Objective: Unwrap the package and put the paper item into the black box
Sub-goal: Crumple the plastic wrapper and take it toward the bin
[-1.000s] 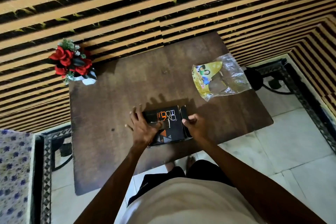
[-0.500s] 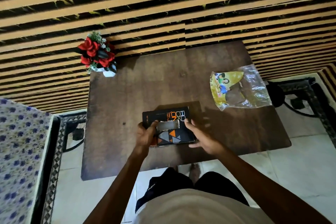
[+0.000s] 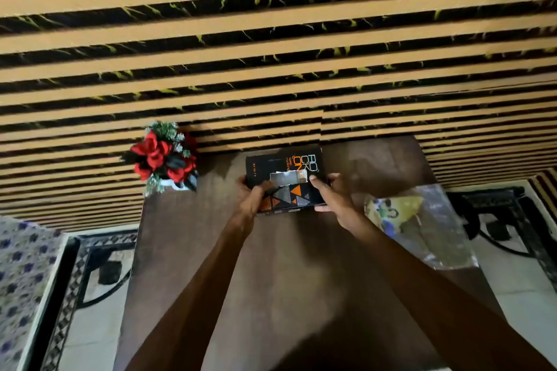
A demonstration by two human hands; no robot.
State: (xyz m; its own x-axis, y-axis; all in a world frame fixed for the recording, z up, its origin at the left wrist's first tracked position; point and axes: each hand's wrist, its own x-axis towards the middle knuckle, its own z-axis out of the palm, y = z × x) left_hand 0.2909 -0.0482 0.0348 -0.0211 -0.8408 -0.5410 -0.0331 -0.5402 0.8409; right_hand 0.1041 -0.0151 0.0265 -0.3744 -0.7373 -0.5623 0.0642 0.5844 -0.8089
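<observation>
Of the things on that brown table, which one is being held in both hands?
The black box with orange lettering: left hand and right hand hold its two sides. The red flower pot and the crinkled clear wrapper lie untouched.

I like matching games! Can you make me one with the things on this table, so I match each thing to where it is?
Things:
1. black cardboard box with orange triangles
2. red flowers in a small white pot
3. crinkly clear plastic wrapper with a yellow picture
4. dark brown wooden table

Places:
A. at the table's far left corner
B. lying at the table's right edge
C. held between the left hand and the right hand
D. underneath everything else

Pairs: 1-C, 2-A, 3-B, 4-D
</observation>
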